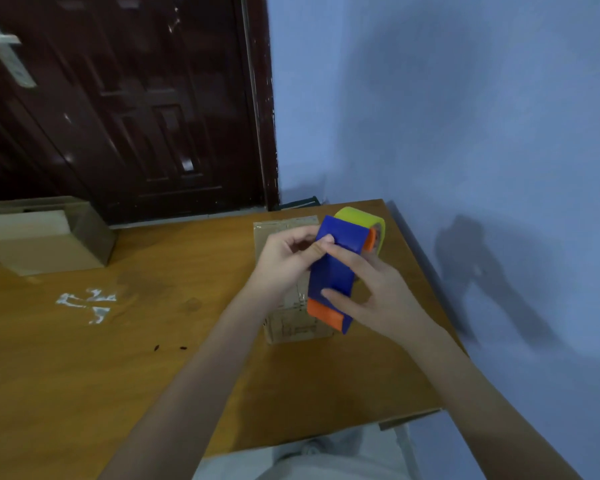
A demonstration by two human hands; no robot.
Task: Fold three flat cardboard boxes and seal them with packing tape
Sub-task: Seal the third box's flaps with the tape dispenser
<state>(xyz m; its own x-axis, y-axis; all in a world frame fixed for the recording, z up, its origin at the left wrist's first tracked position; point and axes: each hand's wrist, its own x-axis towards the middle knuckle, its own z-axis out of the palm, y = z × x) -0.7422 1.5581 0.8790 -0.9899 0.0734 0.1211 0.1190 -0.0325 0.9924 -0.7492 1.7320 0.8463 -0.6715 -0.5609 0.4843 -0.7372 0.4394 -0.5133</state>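
A blue and orange tape dispenser (333,271) with a yellowish roll of packing tape (364,220) is held above the table's right part. My right hand (371,296) grips its blue handle from the right side. My left hand (288,258) pinches the dispenser's upper left edge with curled fingers. Beneath both hands stands a small folded cardboard box (291,320) with clear tape across its top; the hands and the dispenser hide much of it. A second, larger cardboard box (49,237) sits at the table's far left.
The wooden table (153,358) has a crumpled scrap of clear tape (87,303) left of centre and two small dark specks near the front. A blue wall runs along the table's right edge. A dark door stands behind the table.
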